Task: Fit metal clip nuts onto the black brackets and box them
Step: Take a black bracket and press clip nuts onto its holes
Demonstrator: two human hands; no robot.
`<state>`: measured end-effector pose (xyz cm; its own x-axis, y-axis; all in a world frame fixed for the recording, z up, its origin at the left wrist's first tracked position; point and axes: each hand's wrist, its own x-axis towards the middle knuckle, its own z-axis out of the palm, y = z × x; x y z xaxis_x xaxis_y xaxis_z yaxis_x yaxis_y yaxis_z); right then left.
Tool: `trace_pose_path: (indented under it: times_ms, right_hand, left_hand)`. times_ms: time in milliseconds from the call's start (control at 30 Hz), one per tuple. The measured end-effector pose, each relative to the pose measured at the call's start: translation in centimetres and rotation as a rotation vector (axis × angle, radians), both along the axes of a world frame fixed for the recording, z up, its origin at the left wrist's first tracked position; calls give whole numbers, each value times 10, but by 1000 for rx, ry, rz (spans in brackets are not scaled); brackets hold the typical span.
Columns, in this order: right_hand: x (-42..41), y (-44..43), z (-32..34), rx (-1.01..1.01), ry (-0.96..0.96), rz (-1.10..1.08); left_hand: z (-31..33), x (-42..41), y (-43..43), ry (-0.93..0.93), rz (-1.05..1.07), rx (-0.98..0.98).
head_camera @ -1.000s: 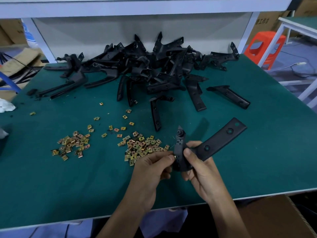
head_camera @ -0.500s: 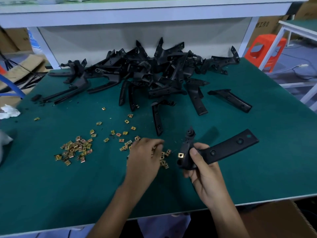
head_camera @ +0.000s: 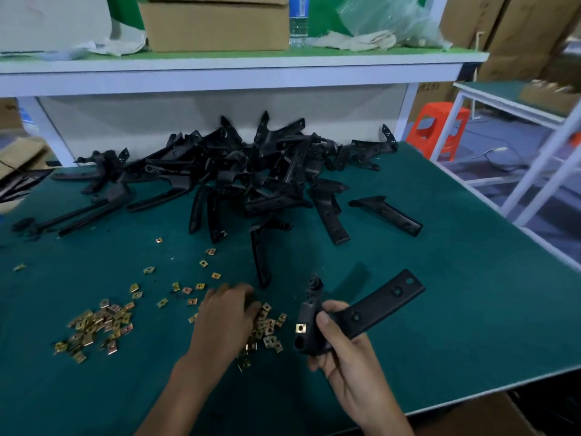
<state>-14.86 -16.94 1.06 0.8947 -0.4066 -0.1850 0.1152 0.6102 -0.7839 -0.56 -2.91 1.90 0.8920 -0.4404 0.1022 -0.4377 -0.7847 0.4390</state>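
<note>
Item: bracket [head_camera: 371, 306], near table edge, gripped by right hand [head_camera: 342, 350]; one nut [head_camera: 301, 328] fitted. Left hand [head_camera: 224, 316] on loose nuts [head_camera: 270, 333]; whether the fingers pinch one cannot be told. Heap [head_camera: 251, 171], far edge: apparently unfitted. None seen boxed.

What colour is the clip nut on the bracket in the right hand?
The clip nut on the bracket is brassy gold; head view.

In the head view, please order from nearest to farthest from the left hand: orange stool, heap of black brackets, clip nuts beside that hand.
1. Clip nuts: right at the left hand.
2. Heap of black brackets: at the back of the table.
3. Orange stool: beyond the table, far right.
</note>
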Motion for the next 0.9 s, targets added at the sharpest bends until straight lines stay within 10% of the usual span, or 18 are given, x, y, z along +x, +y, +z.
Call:
trace_pose_path:
  times_ms: [667,900]
  right_hand:
    - [2,1,-4,-20,0,26]
    - [18,-1,5,-1,-18,67]
  left_hand:
    - [7,-1,9,-37,35,-315]
    - [16,-14,10,345,54,-658]
